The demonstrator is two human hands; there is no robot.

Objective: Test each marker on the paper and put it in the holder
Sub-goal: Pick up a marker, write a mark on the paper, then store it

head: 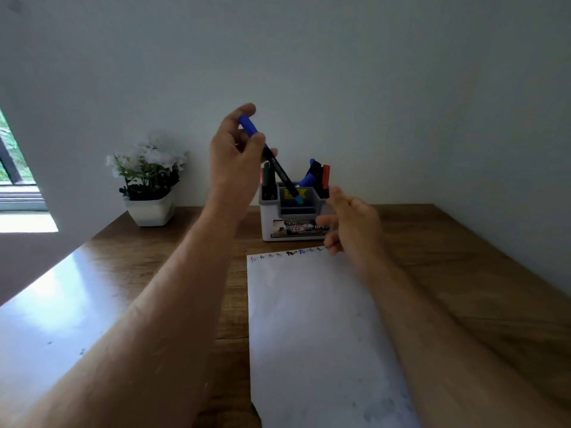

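Wooden table (463, 273), filling the lower half of the frame, set against a plain pale wall (370, 72). One sheet of white paper (309, 335), lower centre, lying flat on the table; a single row of small test scribbles (287, 252) runs along its far edge, mostly dark with one blue mark, too small to count surely. One white-and-grey holder (292, 223), centre of the frame, just beyond the paper's far edge, with a printed label on its front. In its left compartment, two markers upright, one red and one green (269, 180); in its right rear, a cluster of blue, black and red markers (318, 174), overlapping so the exact count cannot be told. One blue marker (272, 159) with black barrel, held aloft and tilted, blue cap uppermost at upper centre, its lighter blue lower end over the holder's front middle compartment. Left hand (234, 156), raised above the holder, pinches that marker between thumb and fingers and partly blocks the holder's left compartment. Right hand (349, 220), right of centre, fingers loosely spread, holding nothing, overlapping the holder's right front corner and the paper's far right corner. One white pot of white flowers (148, 183), left of the holder at the table's far edge. Window (15, 168), bright, at the left margin.
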